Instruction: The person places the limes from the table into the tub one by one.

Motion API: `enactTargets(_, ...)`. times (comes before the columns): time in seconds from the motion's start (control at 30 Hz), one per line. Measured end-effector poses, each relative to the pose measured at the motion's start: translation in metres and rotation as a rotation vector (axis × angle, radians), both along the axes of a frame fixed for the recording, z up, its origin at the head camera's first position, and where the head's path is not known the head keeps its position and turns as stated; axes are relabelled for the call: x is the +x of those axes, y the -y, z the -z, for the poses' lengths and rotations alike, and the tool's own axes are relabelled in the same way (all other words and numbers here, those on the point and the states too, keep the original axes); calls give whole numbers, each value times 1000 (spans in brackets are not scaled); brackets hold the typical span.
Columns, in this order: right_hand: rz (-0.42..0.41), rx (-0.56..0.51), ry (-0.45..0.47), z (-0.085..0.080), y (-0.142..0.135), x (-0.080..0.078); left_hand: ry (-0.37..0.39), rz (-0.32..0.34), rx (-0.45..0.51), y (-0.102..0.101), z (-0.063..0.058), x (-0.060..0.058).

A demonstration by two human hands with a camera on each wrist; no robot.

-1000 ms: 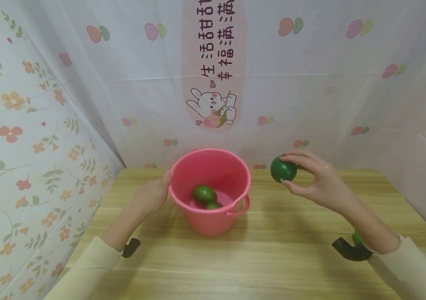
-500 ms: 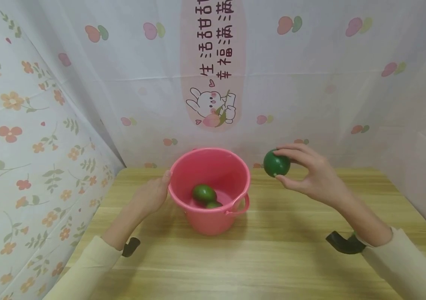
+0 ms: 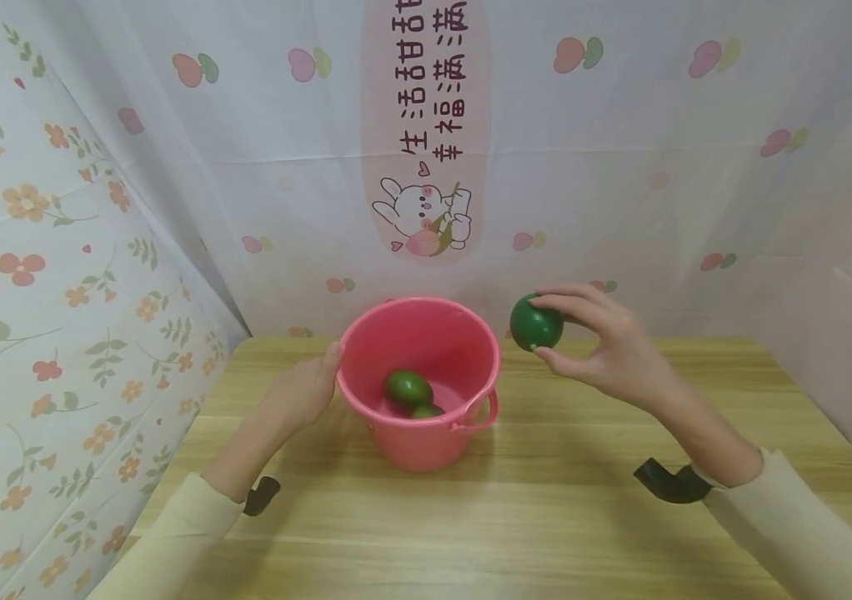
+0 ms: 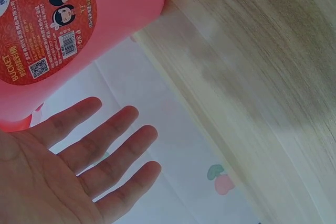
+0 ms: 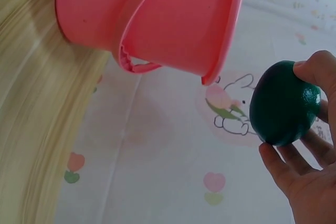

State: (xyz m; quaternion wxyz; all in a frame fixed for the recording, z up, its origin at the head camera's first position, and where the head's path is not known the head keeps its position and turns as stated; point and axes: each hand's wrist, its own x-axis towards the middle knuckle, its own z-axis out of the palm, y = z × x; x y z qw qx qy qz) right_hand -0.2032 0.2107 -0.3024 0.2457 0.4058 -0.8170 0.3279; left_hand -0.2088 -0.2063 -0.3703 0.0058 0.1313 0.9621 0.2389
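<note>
A pink bucket stands upright on the wooden table, its handle hanging at the right side. Two glossy green fruits lie inside at the bottom, the nearer one partly hidden by the rim. My left hand is at the bucket's left side with the thumb at the rim; in the left wrist view its four fingers are straight and spread beside the labelled wall. To the right of the bucket, my right hand pinches a round, dark green fruit between thumb and fingertips, raised above the table at about rim height.
A pale cloth with fruit prints and a rabbit picture hangs behind the table. Another cloth with flowers hangs at the left. Black curved pieces stick out at both wrists.
My right hand has moved left with the dark green fruit, closer to the bucket. The left hand, the bucket and the fruits inside have stayed in place.
</note>
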Motion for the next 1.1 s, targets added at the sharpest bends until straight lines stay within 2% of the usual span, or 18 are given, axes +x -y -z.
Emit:
enactTargets(0.33,-47,-36,5,-3,13,0,-10,6,-6,-1,1,0)
enactTargets(0.57,-44,-13,0,-5,21,-2,-14,-1,-7,0,1,0)
enactTargets(0.87,-88,-13,-19,-8,34,-5,-23,1,-1,-1,1,1)
enactTargets(1.1,-98,-12,11,-9,42,-5,-23,-4,0,-1,2,1)
